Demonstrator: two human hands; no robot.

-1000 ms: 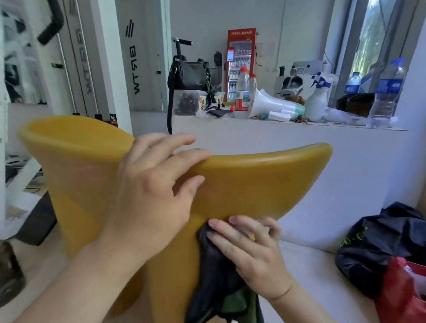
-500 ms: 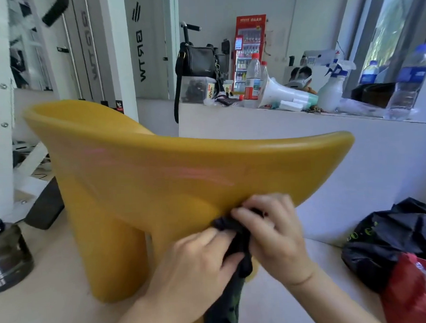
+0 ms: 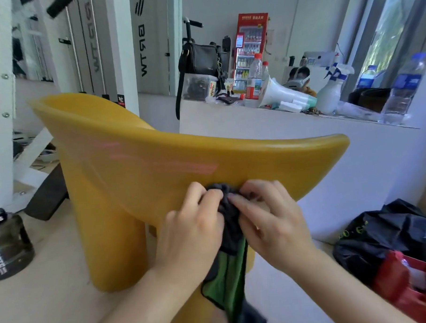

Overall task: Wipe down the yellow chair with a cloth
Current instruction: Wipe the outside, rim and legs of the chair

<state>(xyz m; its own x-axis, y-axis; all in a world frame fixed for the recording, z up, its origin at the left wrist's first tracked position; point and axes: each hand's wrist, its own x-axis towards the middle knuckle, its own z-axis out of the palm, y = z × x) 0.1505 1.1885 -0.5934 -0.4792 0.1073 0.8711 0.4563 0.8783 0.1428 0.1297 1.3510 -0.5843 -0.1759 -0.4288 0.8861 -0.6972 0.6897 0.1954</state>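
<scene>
Both hands are on the cloth [image 3: 231, 233], right at the middle of the view. The left hand [image 3: 193, 233] has its fingers curled round the bunched dark grey top of it. The right hand [image 3: 273, 222] pinches the same bunch from the other side, fingertips bent in. Between them the wad presses against the outer shell of the yellow chair [image 3: 146, 169], just under its curved upper rim. The rest of the cloth hangs down between the two wrists and shows a green face with a dark edge.

The chair fills the centre. It stands on the pale floor [image 3: 54, 302], its rim sweeping from a high point at far left to a rounded tip at right, with a thick leg down at near left.

Off to the near left sits a dark water jug [image 3: 8, 246] on the floor, well apart from the chair. Behind the chair runs a white counter [image 3: 254, 127]. On it are a black handbag [image 3: 201, 59], a clear bottle with a red label [image 3: 253, 79], a white megaphone [image 3: 284, 94] lying on its side, a spray bottle [image 3: 331, 92] and, at far right, a blue-labelled water bottle [image 3: 404, 89]. A red drinks fridge [image 3: 250, 45] stands against the far wall. At near right a black bag [image 3: 386, 232] slumps on the floor, with a red bag [image 3: 412, 287] just beside it.
</scene>
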